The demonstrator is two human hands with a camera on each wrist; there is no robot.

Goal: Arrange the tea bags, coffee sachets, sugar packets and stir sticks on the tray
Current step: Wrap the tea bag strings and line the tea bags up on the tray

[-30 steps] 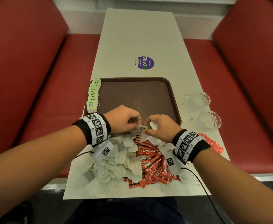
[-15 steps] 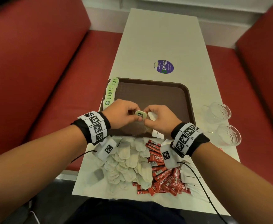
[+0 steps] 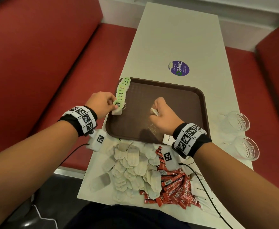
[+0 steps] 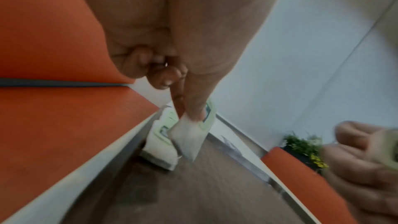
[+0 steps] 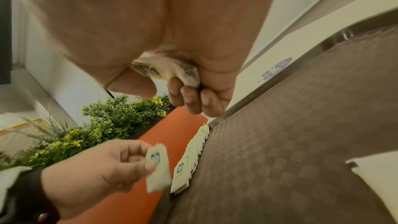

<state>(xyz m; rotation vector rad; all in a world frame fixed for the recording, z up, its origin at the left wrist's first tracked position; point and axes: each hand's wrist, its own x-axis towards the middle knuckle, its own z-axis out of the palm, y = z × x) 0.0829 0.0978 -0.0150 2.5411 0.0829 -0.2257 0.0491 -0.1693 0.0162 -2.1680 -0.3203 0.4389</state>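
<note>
A brown tray [image 3: 168, 100] lies on the white table [image 3: 176, 38]. Along its left rim runs a row of green-tagged tea bags [image 3: 122, 90]. My left hand [image 3: 100, 104] pinches one tea bag [image 3: 117, 108] [image 4: 189, 139] [image 5: 157, 164] at the near end of that row, just above the tray. My right hand [image 3: 162, 113] hovers over the tray's middle and grips a few more tea bags [image 3: 154, 111] [image 5: 170, 72] in its curled fingers. Loose tea bags [image 3: 132, 166] and red coffee sachets [image 3: 173, 184] are piled on the table below the tray.
Two clear glass cups [image 3: 236, 121] [image 3: 246, 149] stand right of the tray. White sugar packets [image 3: 167, 139] lie at the tray's near right corner. A purple sticker [image 3: 179, 68] is on the far table. Red bench seats [image 3: 36, 63] flank both sides.
The hands have parted: my left hand carried one tea bag left to the near end of the row, and my right hand stayed over the tray. The head view has turned to the left.
</note>
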